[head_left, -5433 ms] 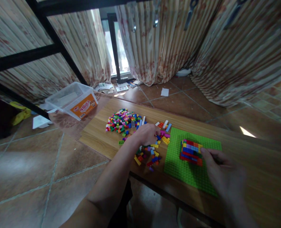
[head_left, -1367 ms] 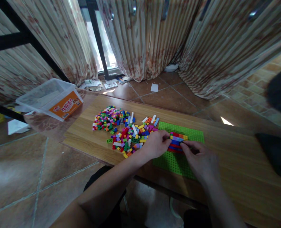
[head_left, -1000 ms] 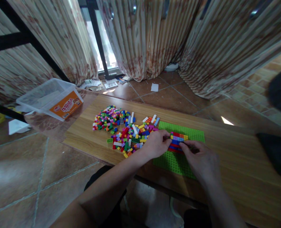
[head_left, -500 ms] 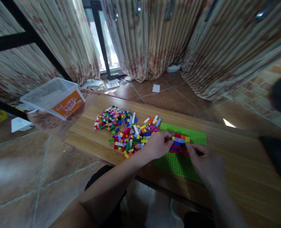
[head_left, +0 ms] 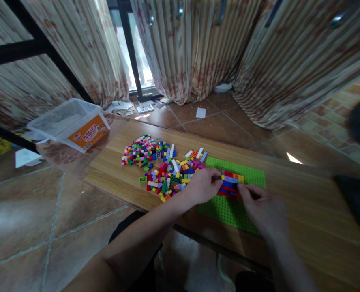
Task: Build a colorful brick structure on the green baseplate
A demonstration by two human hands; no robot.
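A block of joined toy bricks (head_left: 229,182), in rows of red, orange, yellow, purple and blue, stands on the green baseplate (head_left: 219,207). My left hand (head_left: 204,184) is closed at the block's left end, thumb and fingers pinched against it. At the right end, my right hand (head_left: 260,205) grips with its thumb and forefinger, the other fingers curled. Both hands hide parts of the block's ends. Left of the plate, close by my left forearm, lies a pile of loose bricks (head_left: 168,174) in many colours.
A second heap of smaller bricks (head_left: 140,150) lies farther left on the wooden table (head_left: 107,174). Behind it stands a clear plastic box (head_left: 54,123) with an orange label. A dark flat object (head_left: 353,198) is at the right edge. Curtains (head_left: 198,52) hang beyond the table.
The view has shifted very slightly. Both hands stay at the ends of the brick block, with no clear movement of the bricks.
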